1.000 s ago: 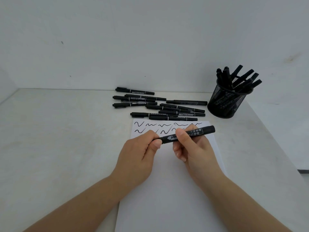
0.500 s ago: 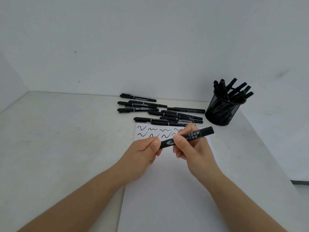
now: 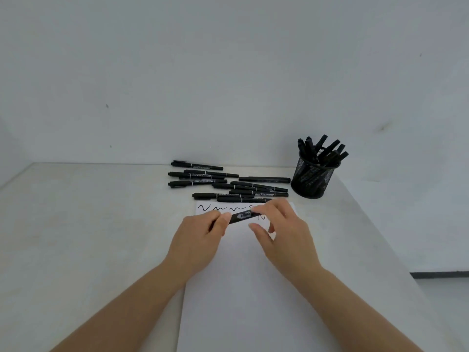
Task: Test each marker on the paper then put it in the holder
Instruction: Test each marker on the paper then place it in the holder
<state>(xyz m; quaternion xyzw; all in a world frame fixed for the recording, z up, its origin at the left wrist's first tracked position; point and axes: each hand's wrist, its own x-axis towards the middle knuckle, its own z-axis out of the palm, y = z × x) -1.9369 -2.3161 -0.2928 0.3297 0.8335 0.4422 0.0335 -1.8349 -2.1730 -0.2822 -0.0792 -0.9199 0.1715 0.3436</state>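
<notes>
Change: a second ago my right hand [image 3: 284,224] wrapped the marker [image 3: 241,215] near its middle; now it has slid toward the far end and only its fingertips pinch there, thumb spread loose below.
Left hand [image 3: 200,232]: fingers curled tight round the marker's near end, as before.
Meaning: I judge I am pulling a cap free or pushing one back on; which, I cannot tell, since my fingers hide both ends.
Marker: black, smooth, slim barrel with a pale printed label, held just above the paper's top edge.
Paper [image 3: 241,288]: white, matte, flat sheet with black wavy test strokes along its top.
Holder [image 3: 311,180]: black wire-mesh cup, round, right of the paper, bristling with markers.
Loose markers [image 3: 228,184]: roughly ten, lying in rows behind the paper.
Table [image 3: 88,224]: pale, faintly mottled.
</notes>
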